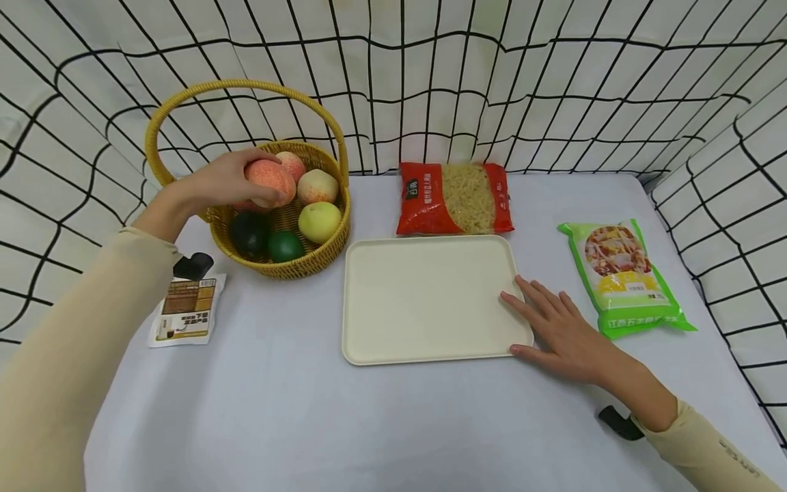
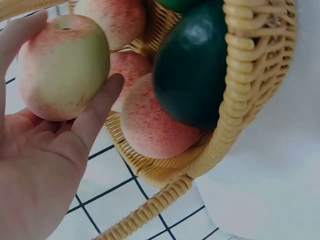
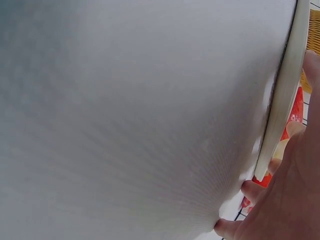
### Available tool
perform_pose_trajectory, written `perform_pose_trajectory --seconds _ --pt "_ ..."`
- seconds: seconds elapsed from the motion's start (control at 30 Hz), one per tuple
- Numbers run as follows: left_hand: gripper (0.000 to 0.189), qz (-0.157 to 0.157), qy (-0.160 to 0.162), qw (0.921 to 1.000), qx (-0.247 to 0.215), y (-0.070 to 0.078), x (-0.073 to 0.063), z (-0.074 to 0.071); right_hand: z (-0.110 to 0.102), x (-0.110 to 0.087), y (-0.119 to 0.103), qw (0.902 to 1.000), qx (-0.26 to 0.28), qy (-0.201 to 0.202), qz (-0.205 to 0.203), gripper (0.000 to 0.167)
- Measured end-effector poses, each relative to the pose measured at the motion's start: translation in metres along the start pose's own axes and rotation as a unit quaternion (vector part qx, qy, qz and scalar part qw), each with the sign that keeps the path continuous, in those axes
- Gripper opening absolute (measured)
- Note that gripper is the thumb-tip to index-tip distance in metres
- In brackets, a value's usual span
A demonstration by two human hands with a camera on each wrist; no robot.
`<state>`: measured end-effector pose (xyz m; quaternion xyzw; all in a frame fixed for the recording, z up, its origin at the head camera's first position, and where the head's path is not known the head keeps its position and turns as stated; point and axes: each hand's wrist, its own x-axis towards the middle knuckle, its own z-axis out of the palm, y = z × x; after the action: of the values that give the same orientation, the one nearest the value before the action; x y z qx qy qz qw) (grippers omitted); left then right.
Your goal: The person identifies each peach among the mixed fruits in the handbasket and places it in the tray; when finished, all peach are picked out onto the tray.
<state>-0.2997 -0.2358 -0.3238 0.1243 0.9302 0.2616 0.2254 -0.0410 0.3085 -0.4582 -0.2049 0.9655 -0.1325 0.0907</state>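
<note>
My left hand grips a red-and-yellow peach at the left part of a wicker basket. In the left wrist view, thumb and fingers curl round that peach. Inside the basket lie more peaches, a yellow-green fruit, a dark green avocado and a smaller green fruit. My right hand has its fingers spread at the right edge of a cream tray, fingertips on its rim. The right wrist view shows the tray's side beside the fingers.
A red bag of pasta lies behind the tray. On the right is a green food packet, and a small brown-and-white packet sits left of the tray. Black wire mesh borders the white table; the basket's tall handle arches up.
</note>
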Motion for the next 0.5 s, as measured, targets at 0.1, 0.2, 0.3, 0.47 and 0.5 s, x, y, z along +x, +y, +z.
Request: perform_pose_trajectory --seconds 0.1,0.2,0.3,0.47,0.5 --pt "0.086 -0.002 0.018 0.9992 -0.034 0.002 -0.007 -0.002 0.001 -0.001 0.000 1.0000 0.001 0.001 0.000 0.087" --pt "0.084 0.000 0.035 0.9974 -0.063 0.005 -0.012 -0.002 0.001 -0.001 0.000 1.0000 0.001 0.005 -0.001 0.087" --pt "0.082 0.004 0.044 0.9952 -0.087 0.010 -0.017 0.000 0.002 0.000 0.001 0.9999 0.000 0.010 -0.002 0.087" --pt "0.077 0.014 0.055 0.9905 -0.125 0.014 -0.024 0.005 0.000 -0.001 -0.001 1.0000 -0.002 0.007 -0.003 0.087" --pt "0.074 0.018 0.057 0.9891 -0.135 0.014 -0.025 0.006 0.000 -0.001 -0.001 1.0000 -0.002 0.007 -0.003 0.087"
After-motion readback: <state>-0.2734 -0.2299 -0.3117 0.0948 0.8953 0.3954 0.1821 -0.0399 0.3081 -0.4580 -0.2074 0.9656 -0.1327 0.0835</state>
